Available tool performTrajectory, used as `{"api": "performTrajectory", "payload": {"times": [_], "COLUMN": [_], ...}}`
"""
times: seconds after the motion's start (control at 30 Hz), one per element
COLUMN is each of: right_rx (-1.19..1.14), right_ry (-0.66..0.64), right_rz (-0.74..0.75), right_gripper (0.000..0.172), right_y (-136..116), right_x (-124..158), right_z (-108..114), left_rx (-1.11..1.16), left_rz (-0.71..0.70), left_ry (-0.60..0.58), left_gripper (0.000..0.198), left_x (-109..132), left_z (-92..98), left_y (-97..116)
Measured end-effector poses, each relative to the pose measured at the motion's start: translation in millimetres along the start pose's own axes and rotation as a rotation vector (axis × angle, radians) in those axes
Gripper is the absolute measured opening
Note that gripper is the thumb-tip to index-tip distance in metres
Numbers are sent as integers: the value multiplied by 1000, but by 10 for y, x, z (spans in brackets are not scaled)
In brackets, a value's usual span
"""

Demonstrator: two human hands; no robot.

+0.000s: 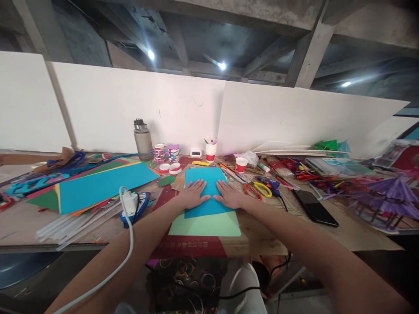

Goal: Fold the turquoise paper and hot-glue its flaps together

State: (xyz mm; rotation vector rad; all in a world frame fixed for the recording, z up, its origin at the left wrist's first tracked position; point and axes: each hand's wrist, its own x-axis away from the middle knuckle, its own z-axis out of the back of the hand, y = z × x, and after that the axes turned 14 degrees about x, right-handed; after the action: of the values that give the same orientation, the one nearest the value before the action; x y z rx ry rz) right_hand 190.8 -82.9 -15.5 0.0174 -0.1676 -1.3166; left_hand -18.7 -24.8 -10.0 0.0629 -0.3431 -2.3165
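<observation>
A blue sheet lies over a light green sheet at the front middle of the table. My left hand rests flat on the left part of the blue sheet, fingers spread. On its right part my right hand lies palm down, fingers apart. The thumbs point toward each other with a gap between them. Neither hand holds anything. Right of my right hand lie scissors with yellow handles and scissors with red handles.
Beyond the sheets stand a white-and-red pen cup, a paper cup and a bottle. Coloured paper and a power strip with a white cable lie left. A phone and a purple paper umbrella are right.
</observation>
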Motion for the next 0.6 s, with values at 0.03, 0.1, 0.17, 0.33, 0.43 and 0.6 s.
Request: {"api": "performTrajectory", "payload": {"times": [0.03, 0.1, 0.17, 0.33, 0.43, 0.6], "right_rx": [4, 11, 9, -63, -61, -50], "right_ry": [-2, 47, 163, 265, 186, 170], "right_rz": [-12, -53, -89, -84, -36, -17], "right_gripper": [88, 87, 84, 78, 77, 79], "right_y": [12, 26, 0, -245, -343, -319], "right_x": [6, -25, -108, -353, -405, -394], "right_z": [35, 127, 210, 133, -7, -43], "left_rx": [12, 50, 85, 59, -8, -18], "left_rz": [0, -9, -22, 77, 67, 79], "left_ry": [-28, -92, -113, 76, 112, 120], "left_gripper": [77, 76, 68, 61, 60, 61], "left_x": [0, -25, -80, -204, -192, -160], "left_z": [38, 133, 209, 71, -88, -109], "left_y": [1, 4, 10, 46, 61, 52]}}
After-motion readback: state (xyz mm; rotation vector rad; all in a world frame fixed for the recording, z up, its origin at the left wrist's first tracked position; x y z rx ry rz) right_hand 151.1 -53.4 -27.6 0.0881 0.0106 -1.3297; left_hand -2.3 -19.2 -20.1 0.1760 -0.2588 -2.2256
